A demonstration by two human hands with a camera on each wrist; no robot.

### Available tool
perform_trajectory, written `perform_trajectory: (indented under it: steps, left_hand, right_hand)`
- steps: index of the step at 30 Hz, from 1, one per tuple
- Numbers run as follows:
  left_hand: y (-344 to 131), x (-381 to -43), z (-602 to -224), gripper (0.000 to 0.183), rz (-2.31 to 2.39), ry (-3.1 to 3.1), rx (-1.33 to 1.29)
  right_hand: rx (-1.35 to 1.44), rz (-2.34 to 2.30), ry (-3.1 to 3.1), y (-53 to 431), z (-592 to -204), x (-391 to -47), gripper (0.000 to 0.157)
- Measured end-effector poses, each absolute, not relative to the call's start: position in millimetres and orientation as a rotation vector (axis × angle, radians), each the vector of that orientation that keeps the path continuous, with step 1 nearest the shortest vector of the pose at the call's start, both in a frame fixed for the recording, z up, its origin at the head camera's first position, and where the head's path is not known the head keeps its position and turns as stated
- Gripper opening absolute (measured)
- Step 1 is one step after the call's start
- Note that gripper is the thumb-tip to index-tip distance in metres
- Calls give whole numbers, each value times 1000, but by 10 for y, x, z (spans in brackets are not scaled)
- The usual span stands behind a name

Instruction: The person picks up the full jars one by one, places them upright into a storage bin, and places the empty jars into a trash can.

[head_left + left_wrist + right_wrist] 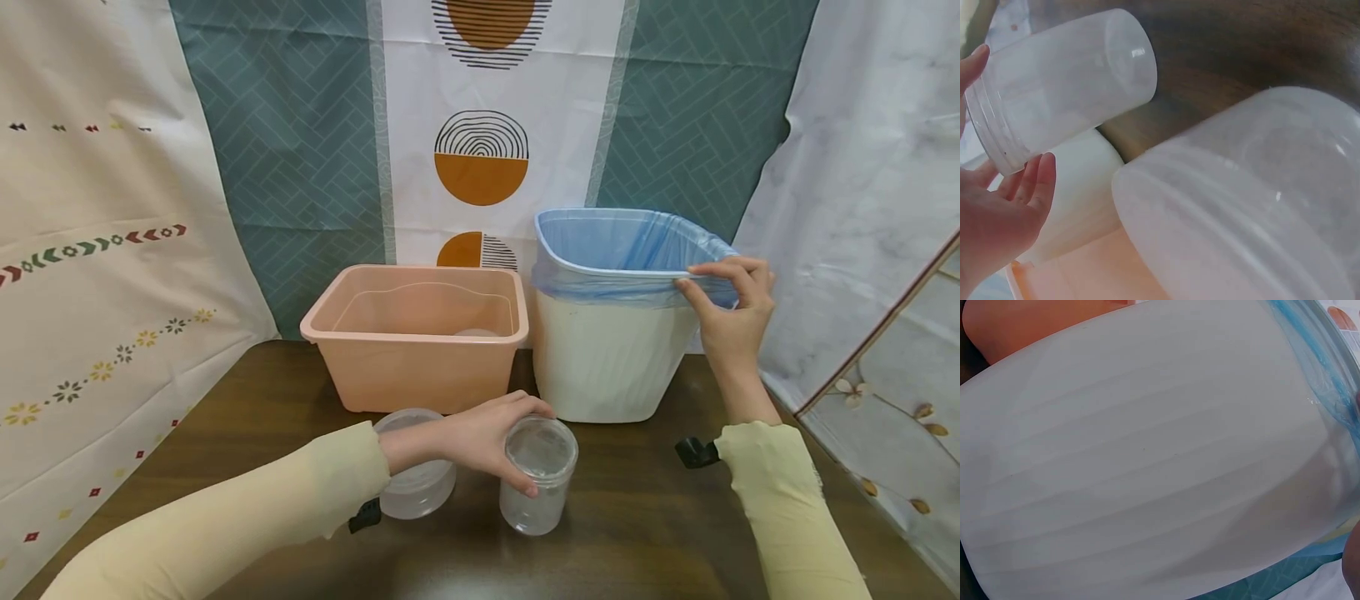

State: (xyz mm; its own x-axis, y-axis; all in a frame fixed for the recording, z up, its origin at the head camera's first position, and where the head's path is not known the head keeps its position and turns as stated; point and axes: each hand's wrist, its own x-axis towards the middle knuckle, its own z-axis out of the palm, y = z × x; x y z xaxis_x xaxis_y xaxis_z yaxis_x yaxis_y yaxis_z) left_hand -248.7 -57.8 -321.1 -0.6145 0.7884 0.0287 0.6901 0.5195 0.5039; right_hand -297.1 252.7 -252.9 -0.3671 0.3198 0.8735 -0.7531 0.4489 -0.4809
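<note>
The clear plastic jar (pixel 553 477) was nearly upright in front of the white bin (pixel 611 367); whether it rested on the worktop (pixel 622 517), I could not tell; the left hand (pixel 483 435) held its top, fingers curved wide around it, probably because the jar was broad; the right hand (pixel 732 312) pinched the blue liner (pixel 630 288) at the bin's rim, perhaps for steadiness.

No words, brands or numbers can be read on the clear jar (pixel 534 504), the clear container (pixel 418 498), the peach tub (pixel 420 371) or the white bin (pixel 607 358); the closest things to signs are printed patterns: double arrowheads (pixel 92 128) and a row of chevrons (pixel 102 244) on the cream cloth (pixel 112 183) at left; line-and-orange circles (pixel 481 179) on the hanging (pixel 570 125) behind.
</note>
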Motion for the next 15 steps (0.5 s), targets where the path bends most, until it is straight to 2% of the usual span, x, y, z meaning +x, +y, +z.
perform_trajectory:
  steps: [15]
  left_hand:
    - [-451, -2470, -3131, 87, 571, 2562, 1321]
  right_hand:
    - [401, 1169, -1584, 2546, -2536, -2966, 21]
